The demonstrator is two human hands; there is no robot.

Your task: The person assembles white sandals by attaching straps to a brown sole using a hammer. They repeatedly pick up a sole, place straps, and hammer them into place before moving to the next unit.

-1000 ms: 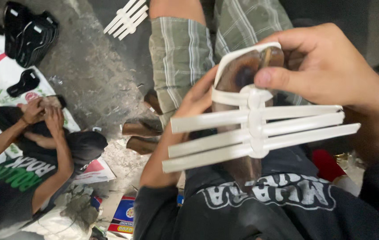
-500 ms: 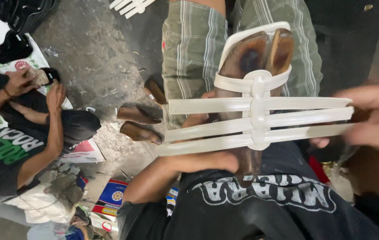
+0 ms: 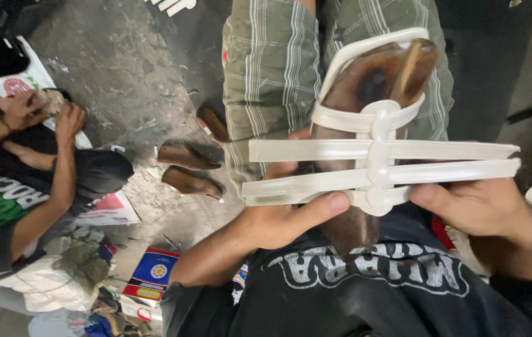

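White strap upper (image 3: 378, 165) sits over a brown wooden shoe last (image 3: 372, 87), held up in front of the chest, above the lap. Left hand (image 3: 285, 218) grips the left strap ends, thumb pressed on the lowest strap, fingers behind. Right hand (image 3: 484, 206) pinches the right strap ends, thumb on top. Hands well apart, one at each side, both clamped on the upper.

Upper: three flat horizontal straps, one vertical centre strap crossing them, one curved heel loop around the last's top; smooth, pale, plastic-like. Last: one, glossy dark brown, worn lighter patch, mostly hidden behind the straps.

Behind: plaid green shorts (image 3: 272, 81) of the person's legs, black printed shirt (image 3: 366, 287) at bottom. Grey rough concrete floor (image 3: 122, 75). Three brown lasts (image 3: 188, 168) lie on the floor left of the leg. One co-worker (image 3: 29, 181) sits at left, both hands together on a small object, too small to tell. Printed booklet (image 3: 154, 271) lies near scraps at bottom left.
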